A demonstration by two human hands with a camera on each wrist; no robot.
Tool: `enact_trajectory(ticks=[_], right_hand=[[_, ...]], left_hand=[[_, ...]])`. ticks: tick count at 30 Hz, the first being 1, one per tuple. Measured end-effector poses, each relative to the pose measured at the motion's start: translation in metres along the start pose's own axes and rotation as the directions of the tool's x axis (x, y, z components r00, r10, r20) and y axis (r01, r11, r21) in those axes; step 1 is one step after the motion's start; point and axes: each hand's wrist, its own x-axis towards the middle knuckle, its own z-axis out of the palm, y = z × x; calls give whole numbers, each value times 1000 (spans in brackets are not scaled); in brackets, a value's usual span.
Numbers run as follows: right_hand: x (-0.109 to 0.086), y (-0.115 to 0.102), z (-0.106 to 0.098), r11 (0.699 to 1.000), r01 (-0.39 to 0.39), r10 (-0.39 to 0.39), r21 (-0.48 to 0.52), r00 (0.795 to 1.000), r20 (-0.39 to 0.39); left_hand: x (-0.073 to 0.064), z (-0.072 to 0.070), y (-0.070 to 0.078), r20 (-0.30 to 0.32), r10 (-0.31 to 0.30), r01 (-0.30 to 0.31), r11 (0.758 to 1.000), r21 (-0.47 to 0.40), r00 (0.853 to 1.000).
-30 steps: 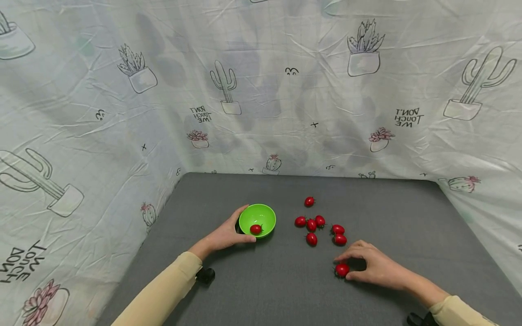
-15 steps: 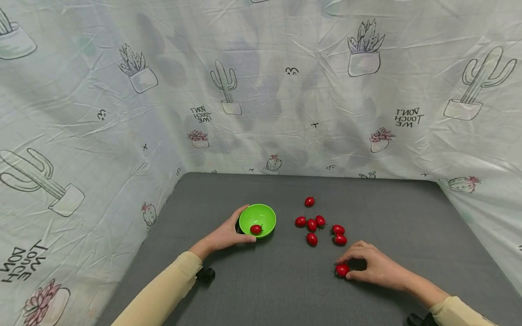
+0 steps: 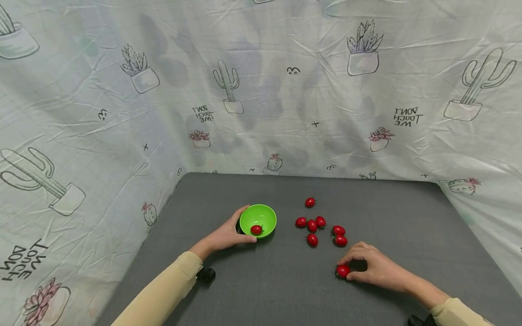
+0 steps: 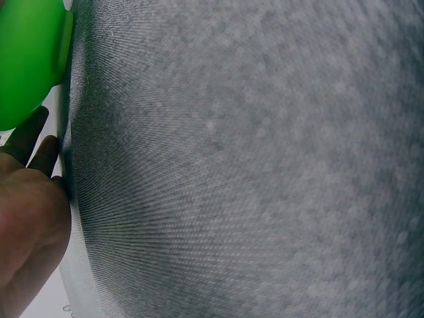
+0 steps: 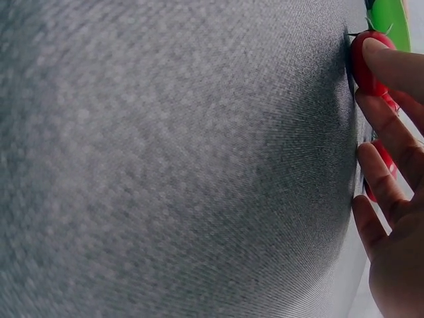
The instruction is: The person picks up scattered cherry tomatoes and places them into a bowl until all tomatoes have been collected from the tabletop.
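Note:
My left hand (image 3: 225, 234) holds a small green bowl (image 3: 267, 215) from its left side, thumb at the near rim and fingers around the far side. Inside the bowl lies one red cherry tomato (image 3: 256, 230). On the right, my right hand (image 3: 377, 267) pinches another cherry tomato (image 3: 343, 271) between thumb and fingers, low at the table surface. The right wrist view shows the thumb pressed on this tomato (image 5: 363, 69), its green stem end pointing up in that view. In the left wrist view, fingertips reach under the bowl (image 4: 30, 59).
Several loose cherry tomatoes (image 3: 311, 226) lie in the middle of the grey table (image 3: 277, 290), between bowl and right hand. One tomato (image 3: 310, 202) sits farther back, and a touching pair (image 3: 340, 241) is just beyond my right fingers. A cactus-print cloth (image 3: 261, 90) hangs behind.
Both hands stay almost in place. The right fingers have drawn slightly closer round the cherry tomato. The whole head view has shifted a little.

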Motion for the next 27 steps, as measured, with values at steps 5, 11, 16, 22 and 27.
enact_trajectory(ticks=[5,11,16,22,27], right_hand=[[0,1,-1,1000,-1,1,-2,1000,5],[2,0,-2,1000,14,-14,-15,1000,9],[5,-5,-4,999,27,-27,-20,1000,14],[13,-14,-8,1000,15,-15,-19,1000,-16],[21,-19,-14,999,32,-33,-27,999,-38]], left_hand=[[0,-1,1,2,0,0,1000,-11,1000],[1,-1,0,3,-2,2,1000,-14,1000],[1,-1,-1,4,1,0,1000,-8,1000],[0,-1,0,6,7,-7,1000,-11,1000],[-1,0,-1,7,12,-12,1000,2,1000]])
